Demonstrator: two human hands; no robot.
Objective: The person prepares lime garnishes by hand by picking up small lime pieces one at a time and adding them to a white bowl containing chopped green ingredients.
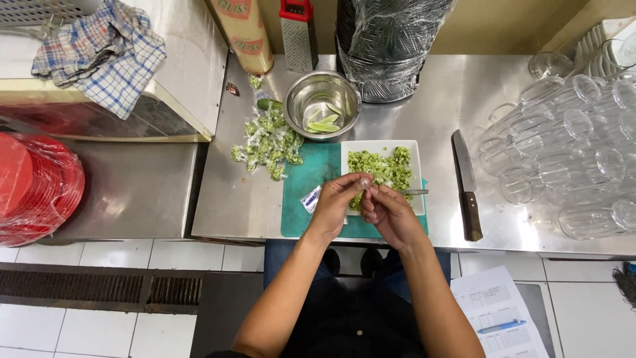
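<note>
At frame centre: we pinch a small clear wrap between left hand and right hand.
Care: we keep it over the white dish of chopped greens.

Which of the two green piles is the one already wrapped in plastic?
The pile lying on the bare steel counter, left of the green board. The other heap sits loose and unwrapped on the white plate, by the hands.
</note>
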